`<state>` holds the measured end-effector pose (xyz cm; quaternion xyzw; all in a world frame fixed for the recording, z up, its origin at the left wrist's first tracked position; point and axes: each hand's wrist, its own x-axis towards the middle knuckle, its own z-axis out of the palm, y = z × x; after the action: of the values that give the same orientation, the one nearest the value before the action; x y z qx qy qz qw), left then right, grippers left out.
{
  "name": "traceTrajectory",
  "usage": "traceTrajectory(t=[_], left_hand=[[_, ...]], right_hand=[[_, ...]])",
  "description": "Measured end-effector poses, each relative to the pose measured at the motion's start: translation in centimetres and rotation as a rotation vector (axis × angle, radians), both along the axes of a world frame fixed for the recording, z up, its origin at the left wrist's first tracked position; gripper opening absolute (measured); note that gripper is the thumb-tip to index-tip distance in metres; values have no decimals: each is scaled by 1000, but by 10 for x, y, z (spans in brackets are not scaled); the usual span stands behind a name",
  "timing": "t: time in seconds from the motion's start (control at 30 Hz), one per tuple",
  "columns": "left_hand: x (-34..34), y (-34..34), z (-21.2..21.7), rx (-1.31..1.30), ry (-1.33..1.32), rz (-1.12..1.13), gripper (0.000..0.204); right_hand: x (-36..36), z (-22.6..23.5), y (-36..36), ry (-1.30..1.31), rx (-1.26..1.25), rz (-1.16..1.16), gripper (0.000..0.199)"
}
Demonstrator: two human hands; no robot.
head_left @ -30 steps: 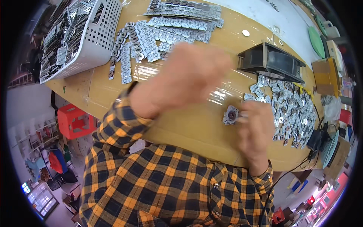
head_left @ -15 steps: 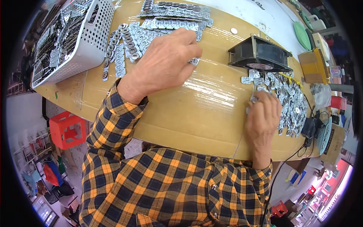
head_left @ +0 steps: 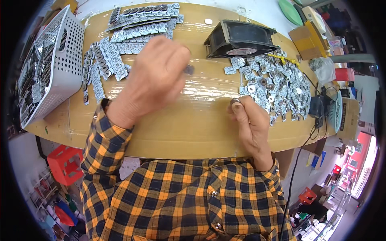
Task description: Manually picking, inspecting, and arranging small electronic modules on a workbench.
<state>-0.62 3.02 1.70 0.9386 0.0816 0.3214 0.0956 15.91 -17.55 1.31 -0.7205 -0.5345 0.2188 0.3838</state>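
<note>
My left hand [head_left: 155,76] is closed and smeared by motion above the table, just in front of the stacked strips. At its fingertips shows a small dark piece [head_left: 188,69], too blurred to tell its kind. Closer to me on the right, my right hand [head_left: 253,124] pinches a small dark round metal part [head_left: 236,101] between thumb and fingers. Beside that hand spreads a loose heap of small silvery metal plates [head_left: 277,90], many bearing dark round rings. Similar plates lie joined in rows and stacked strips [head_left: 140,30] at the back left.
A white perforated basket [head_left: 68,60] full of metal strips stands at the left. A black box fan [head_left: 243,36] sits behind the heap. A white disc [head_left: 208,21] lies on the brown tabletop [head_left: 181,136]. Cables and a black adapter [head_left: 318,105] are at the right edge.
My right hand has drawn back from the heap and turned, with a round metal part now showing in its pinch. The left hand remains near the strips. The whole view has shifted.
</note>
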Motion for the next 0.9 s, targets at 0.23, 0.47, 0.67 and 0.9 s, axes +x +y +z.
traceTrajectory(t=[0.23,0.47,0.67,0.9], left_hand=[[8,-38,-4,-636,-63,-252,29],[11,-36,-13,-717,62,-386,33],[12,-40,-16,-645,62,-383,33],[21,-32,-11,-626,54,-378,35]], right_hand=[[-1,8,5,408,18,10,28],[10,3,9,458,-114,136,28],[20,-6,14,175,-81,264,23],[22,2,22,-47,-30,226,16]])
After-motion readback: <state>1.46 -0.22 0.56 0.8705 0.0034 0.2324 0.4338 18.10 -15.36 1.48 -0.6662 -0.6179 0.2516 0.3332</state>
